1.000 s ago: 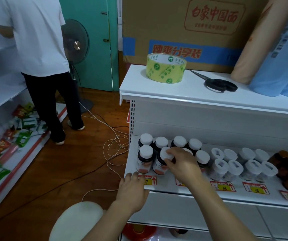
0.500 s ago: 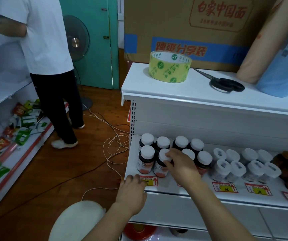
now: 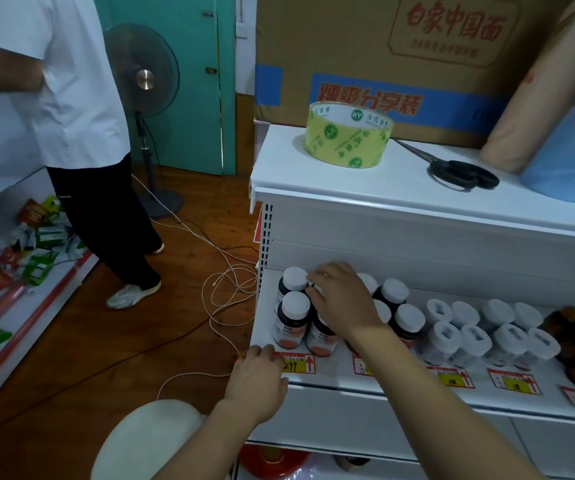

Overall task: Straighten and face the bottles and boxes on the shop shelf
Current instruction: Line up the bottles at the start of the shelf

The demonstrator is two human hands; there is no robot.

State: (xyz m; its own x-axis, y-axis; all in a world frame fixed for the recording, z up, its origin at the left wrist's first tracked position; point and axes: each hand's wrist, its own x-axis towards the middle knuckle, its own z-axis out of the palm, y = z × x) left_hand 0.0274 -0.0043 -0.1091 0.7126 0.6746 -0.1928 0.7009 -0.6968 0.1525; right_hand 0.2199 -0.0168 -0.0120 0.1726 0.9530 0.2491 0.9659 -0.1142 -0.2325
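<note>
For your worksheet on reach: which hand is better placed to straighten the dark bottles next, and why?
Right. The right hand already lies over the dark bottles, fingers on a back cap. The left hand rests on the shelf edge below them.

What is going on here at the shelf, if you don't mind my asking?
A person is tidying the dark bottles at the left end of a shop shelf. The right hand reaches over the group, fingers curled on a back-row bottle's cap. The left hand rests on the shelf's front edge by a price tag. Clear jars stand further right. Tape and scissors lie on top; another person stands at left.
</note>
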